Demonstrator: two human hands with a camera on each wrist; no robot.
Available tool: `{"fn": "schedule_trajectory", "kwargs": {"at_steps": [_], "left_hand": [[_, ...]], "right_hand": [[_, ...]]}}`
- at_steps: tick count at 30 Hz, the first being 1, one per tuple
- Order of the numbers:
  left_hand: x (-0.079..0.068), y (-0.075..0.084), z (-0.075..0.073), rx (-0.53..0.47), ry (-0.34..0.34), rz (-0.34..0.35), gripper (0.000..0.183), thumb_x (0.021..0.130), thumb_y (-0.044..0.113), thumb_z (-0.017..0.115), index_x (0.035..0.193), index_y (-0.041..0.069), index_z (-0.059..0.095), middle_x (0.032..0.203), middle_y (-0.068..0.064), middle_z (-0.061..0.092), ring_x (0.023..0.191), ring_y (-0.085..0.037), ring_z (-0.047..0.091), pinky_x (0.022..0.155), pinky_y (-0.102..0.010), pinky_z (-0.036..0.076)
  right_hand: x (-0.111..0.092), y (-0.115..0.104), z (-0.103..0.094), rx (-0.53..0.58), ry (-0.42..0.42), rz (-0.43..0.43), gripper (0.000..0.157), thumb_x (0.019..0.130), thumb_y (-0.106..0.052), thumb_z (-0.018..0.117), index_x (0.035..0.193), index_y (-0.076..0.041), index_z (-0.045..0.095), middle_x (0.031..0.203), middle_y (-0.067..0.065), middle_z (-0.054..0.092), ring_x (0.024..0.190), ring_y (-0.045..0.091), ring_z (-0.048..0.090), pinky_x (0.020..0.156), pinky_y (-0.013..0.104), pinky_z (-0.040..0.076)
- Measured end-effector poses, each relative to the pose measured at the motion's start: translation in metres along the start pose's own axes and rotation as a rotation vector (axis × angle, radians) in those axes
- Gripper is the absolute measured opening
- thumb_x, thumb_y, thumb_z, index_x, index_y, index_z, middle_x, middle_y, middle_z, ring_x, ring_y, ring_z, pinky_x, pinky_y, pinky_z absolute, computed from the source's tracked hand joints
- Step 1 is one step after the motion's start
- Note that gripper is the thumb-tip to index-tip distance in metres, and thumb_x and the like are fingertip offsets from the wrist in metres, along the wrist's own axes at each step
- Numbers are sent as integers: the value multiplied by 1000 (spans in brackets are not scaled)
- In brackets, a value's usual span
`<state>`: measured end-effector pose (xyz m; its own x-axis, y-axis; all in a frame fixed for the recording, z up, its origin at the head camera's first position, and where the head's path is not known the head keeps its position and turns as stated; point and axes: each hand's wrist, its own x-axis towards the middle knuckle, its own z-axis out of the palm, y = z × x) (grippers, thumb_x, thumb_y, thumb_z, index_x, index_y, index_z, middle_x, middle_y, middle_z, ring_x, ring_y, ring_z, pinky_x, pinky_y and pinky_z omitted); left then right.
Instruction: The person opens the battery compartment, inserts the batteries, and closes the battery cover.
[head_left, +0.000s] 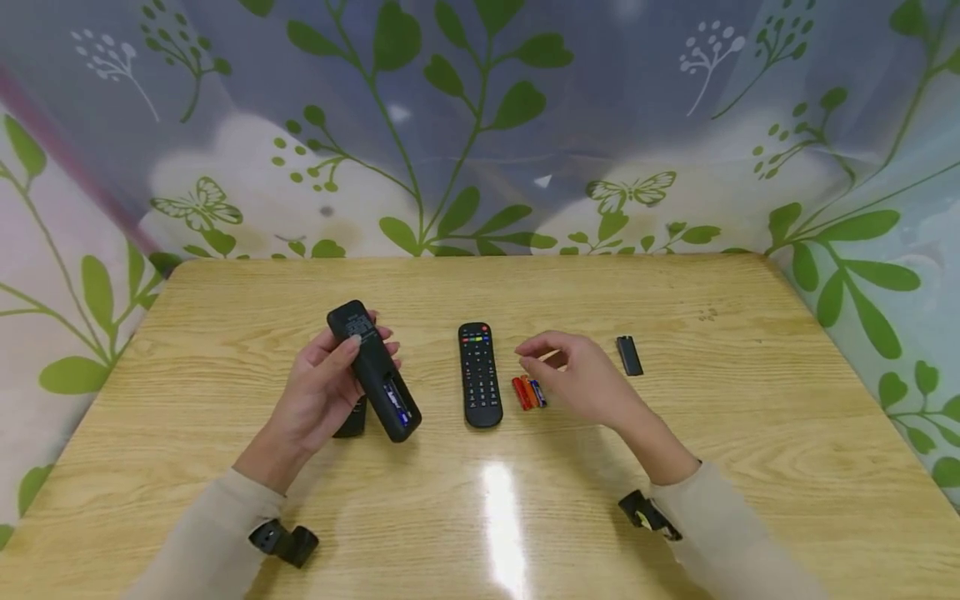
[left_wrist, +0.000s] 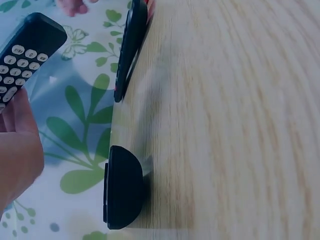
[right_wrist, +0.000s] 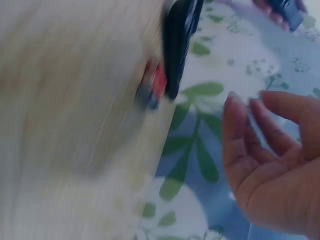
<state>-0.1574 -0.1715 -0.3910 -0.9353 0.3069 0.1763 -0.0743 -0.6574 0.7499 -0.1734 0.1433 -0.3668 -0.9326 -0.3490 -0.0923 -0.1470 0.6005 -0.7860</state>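
My left hand (head_left: 311,392) grips a black remote control (head_left: 367,358) with its back turned up and its thumb across it. The battery compartment is uncovered, and blue batteries (head_left: 397,402) show inside. In the left wrist view, the held remote's white-buttoned face (left_wrist: 22,65) is visible. My right hand (head_left: 585,375) hovers just right of the middle, fingers loosely bent and thumb near the index finger, with nothing between them. Close below its fingertips, several red, orange and blue batteries (head_left: 527,392) lie side by side on the table.
A second remote control (head_left: 480,375) lies face up mid-table, left of the loose batteries. Another dark remote (head_left: 351,421) lies partly hidden under my left hand. A small black battery cover (head_left: 630,356) rests right of my right hand. Patterned cloth (head_left: 480,125) stands behind the wooden table (head_left: 750,400).
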Motion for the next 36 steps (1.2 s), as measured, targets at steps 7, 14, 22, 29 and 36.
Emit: {"fn": "schedule_trajectory", "kwargs": {"at_steps": [7,14,22,29,36], "left_hand": [[3,2,4,6,-13,19,34,100,2,45,134,-3,43,119,-17,54,109,-29,58,99,-46,44],[5,1,6,1,-9,31,33,99,-1,46,131,-4,45,118,-18,55,108,-30,59,98,-47,44],[6,-1,6,9,-16,30,35,99,2,47,134,-3,43,119,-20,59,111,-32,59,99,-48,43],[7,-3,9,16,-65,8,38,98,3,49,135,-3,41,117,-17,59,109,-32,59,100,-48,42],[7,-4,9,14,-59,15,41,99,5,48,138,-4,37,115,-16,58,107,-31,60,98,-48,45]], "right_hand": [[6,20,-6,-267,-89,134,31,97,-21,56,119,-1,62,104,8,65,90,21,61,78,39,52],[13,27,4,-321,-113,140,24,95,-19,59,109,0,65,95,7,66,81,18,60,75,37,53],[18,27,13,-370,-89,107,19,92,-14,64,103,1,66,87,5,65,73,15,58,68,34,52],[15,26,12,-379,-65,102,16,87,-9,64,100,0,64,80,4,59,64,15,51,58,29,46],[17,29,12,-374,-40,116,14,82,-10,64,94,-4,60,74,3,56,62,16,50,54,28,42]]}}
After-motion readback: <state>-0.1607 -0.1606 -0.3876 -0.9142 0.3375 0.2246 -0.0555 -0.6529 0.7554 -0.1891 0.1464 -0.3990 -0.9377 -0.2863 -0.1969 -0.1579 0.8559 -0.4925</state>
